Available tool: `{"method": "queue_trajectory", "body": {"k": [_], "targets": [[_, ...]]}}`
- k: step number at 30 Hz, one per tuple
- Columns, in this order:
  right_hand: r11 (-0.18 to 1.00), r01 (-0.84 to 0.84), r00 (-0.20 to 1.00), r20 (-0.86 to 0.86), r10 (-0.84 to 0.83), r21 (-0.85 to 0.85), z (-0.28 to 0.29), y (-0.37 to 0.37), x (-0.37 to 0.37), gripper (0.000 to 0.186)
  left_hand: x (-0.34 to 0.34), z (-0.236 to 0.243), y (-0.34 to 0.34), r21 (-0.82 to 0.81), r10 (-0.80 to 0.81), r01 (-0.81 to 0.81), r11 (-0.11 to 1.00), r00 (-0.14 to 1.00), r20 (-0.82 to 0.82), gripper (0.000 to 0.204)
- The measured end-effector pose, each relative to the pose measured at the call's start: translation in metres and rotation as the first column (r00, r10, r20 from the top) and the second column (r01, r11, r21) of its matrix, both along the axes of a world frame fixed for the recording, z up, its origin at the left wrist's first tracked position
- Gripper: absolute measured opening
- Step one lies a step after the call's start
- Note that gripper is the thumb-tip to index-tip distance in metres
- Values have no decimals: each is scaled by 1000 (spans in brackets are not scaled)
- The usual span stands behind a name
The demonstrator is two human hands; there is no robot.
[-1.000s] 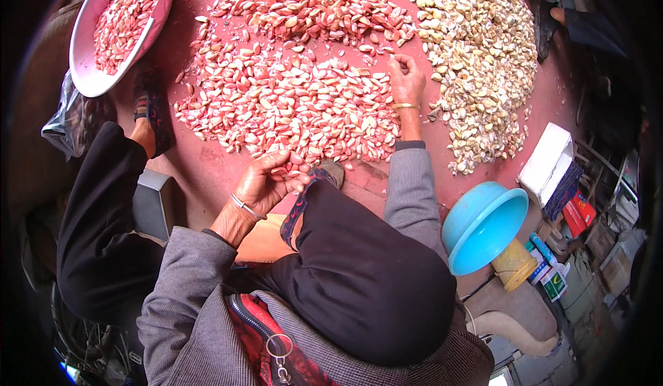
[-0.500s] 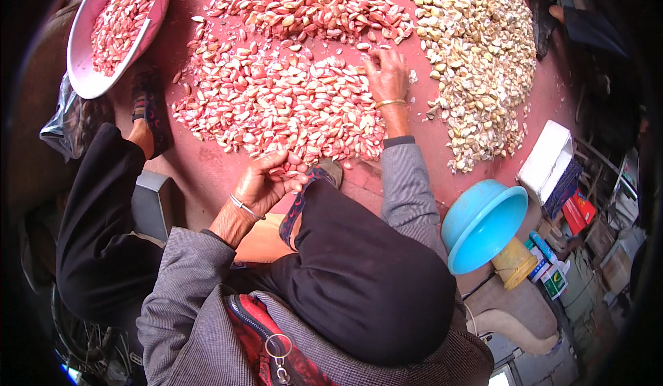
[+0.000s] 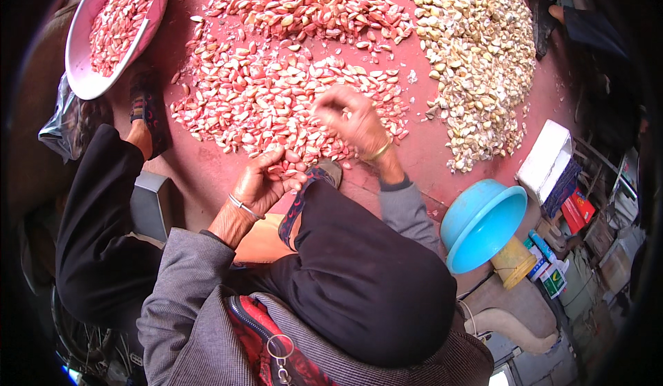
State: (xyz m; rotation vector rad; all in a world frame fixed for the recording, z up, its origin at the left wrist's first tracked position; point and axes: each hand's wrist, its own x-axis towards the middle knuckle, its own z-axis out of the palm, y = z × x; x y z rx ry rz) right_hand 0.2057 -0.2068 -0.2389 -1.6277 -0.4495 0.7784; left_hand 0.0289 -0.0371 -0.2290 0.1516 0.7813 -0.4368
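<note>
Low in front of me, my left hand [image 3: 259, 179] is cupped, palm up, with a few pinkish-white garlic cloves [image 3: 282, 170] in its curled fingers. A silver bangle circles that wrist. My right hand [image 3: 353, 120] hangs over the right part of a loose spread of pink-skinned garlic cloves [image 3: 255, 102], slightly above and right of my left hand. Its fingers are bent and smeared by motion, so whether anything is in them cannot be made out. A gold-coloured bangle is on the right wrist.
Beyond lies a denser heap of pink cloves [image 3: 304, 6]; a pile of yellowish-white cloves [image 3: 476, 61] is at right. A pink-white basin [image 3: 79, 68] holding cloves stands far left. At lower right are a blue basin [image 3: 476, 223], a yellow bucket [image 3: 514, 265] and a white foam box [image 3: 545, 158].
My right hand has moved left and nearer, from the spread's right edge toward my left hand. The left hand stays cupped around its cloves.
</note>
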Motion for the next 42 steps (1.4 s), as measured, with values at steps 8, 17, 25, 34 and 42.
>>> {"method": "queue_trajectory", "body": {"k": [8, 17, 25, 34, 42], "targets": [[966, -233, 971, -23, 237, 115, 33, 11, -20, 17, 5, 10, -3, 31, 49, -46, 998, 994, -96, 38], [863, 391, 564, 824, 51, -321, -80, -7, 80, 25, 8, 12, -4, 27, 46, -44, 999, 991, -122, 37], [706, 544, 602, 797, 49, -454, -103, -56, 62, 13, 4, 8, -3, 48, 65, -60, 997, 991, -115, 35], [849, 472, 544, 837, -67, -238, -84, -67, 147, 35, 2, 5, -4, 42, 33, -29, 999, 995, -97, 35], [751, 447, 545, 814, 203, -486, -94, -71, 149, 15, 5, 6, -1, 53, 67, -62, 997, 992, -107, 35]]}}
